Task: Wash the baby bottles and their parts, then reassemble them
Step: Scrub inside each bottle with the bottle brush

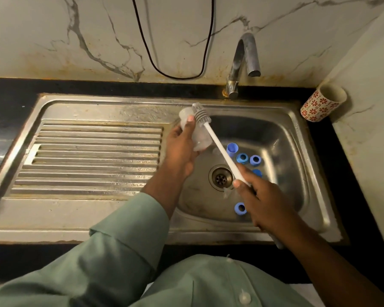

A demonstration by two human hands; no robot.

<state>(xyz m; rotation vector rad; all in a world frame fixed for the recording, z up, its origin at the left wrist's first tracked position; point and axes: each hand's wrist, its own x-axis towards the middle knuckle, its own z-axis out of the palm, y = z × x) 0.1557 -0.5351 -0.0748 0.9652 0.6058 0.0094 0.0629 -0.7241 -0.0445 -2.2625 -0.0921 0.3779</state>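
Clear bottle [196, 131], ribbed grey brush [201, 115], steel sink [297, 151]

The right hand [261, 196] wraps the white brush handle [220, 147], so the stretch inside its fingers is hidden; the handle's end shows again below the wrist, blurred. A blue ring [257, 173] just beyond those fingers is half covered by them. The clear bottle [195, 131] is largely hidden behind the left hand [180, 149], and its mouth is too blurred to make out. Something clear beside the drain [221, 178], under the right thumb, cannot be identified.
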